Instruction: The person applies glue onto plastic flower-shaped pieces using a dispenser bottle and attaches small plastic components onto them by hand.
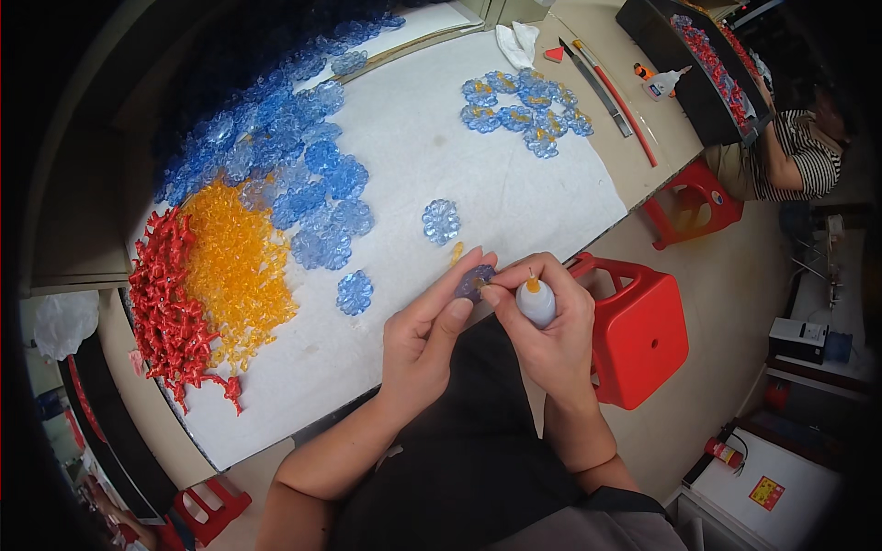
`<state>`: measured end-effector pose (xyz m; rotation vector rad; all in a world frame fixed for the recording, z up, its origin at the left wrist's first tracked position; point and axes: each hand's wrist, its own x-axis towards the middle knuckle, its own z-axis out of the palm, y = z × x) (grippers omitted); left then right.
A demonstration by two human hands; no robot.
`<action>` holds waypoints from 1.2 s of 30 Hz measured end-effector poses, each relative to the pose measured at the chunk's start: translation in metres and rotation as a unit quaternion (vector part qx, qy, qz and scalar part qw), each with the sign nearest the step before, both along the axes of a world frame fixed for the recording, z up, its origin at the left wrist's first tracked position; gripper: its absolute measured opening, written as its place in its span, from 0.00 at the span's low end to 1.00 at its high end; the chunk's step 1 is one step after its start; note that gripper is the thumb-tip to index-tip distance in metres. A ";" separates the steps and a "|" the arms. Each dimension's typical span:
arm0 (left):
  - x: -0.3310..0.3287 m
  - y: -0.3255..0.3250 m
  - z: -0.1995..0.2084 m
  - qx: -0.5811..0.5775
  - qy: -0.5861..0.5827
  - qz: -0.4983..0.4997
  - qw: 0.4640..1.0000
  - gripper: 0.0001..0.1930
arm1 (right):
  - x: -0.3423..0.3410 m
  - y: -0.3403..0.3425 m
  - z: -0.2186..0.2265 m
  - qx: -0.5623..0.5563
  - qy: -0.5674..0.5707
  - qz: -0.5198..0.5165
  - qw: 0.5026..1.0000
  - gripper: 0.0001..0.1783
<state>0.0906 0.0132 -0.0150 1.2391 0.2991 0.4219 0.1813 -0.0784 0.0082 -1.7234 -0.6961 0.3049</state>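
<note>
My left hand (418, 349) pinches a translucent blue flower-shaped plastic piece (472, 280) by its edge, thumb in front and fingers behind. Tucked in my right hand (565, 335) is a white glue bottle (537, 307) with an orange-yellow nozzle pointing up. That hand's thumb and forefinger meet at the middle of the flower piece, where a bit of yellow shows; most of it is hidden. Just beyond my left fingertips lies a small yellow plastic piece (457, 251). Two single blue flower pieces rest on the white sheet, one farther off (441, 221), another to the left (355, 292).
On the white-covered table (404, 129) are heaps of blue flowers (322, 197), yellow pieces (234, 266) and red branch-like pieces (170, 308). Blue flowers with yellow centres (514, 118) lie far right, near tweezers (597, 92) and a red stick (620, 106). A red stool (643, 335) stands to the right; another person (790, 151) sits beyond.
</note>
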 end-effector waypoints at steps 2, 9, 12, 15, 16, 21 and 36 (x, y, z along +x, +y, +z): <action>0.000 -0.001 0.000 -0.001 0.007 0.008 1.000 0.19 | 0.000 0.000 0.002 -0.050 0.056 0.006 0.997 0.05; 0.002 -0.004 -0.001 0.034 0.022 0.044 0.998 0.18 | 0.003 0.004 0.002 -0.044 0.061 0.006 0.997 0.05; 0.002 -0.004 -0.001 0.033 0.032 0.050 0.998 0.18 | 0.004 0.005 0.002 -0.050 0.083 0.004 0.995 0.05; 0.003 -0.005 -0.003 0.045 0.038 0.059 0.996 0.18 | 0.004 0.007 0.000 -0.054 0.077 -0.002 0.996 0.06; 0.003 -0.006 -0.004 0.056 0.036 0.068 0.996 0.18 | 0.003 0.008 -0.003 -0.040 0.062 -0.008 0.997 0.07; 0.003 -0.005 -0.004 0.077 0.039 0.076 0.993 0.17 | 0.002 0.010 -0.004 -0.025 0.048 -0.017 0.998 0.08; 0.009 0.002 0.000 0.030 0.061 0.039 0.997 0.19 | 0.012 0.009 -0.002 -0.050 0.022 0.007 0.998 0.09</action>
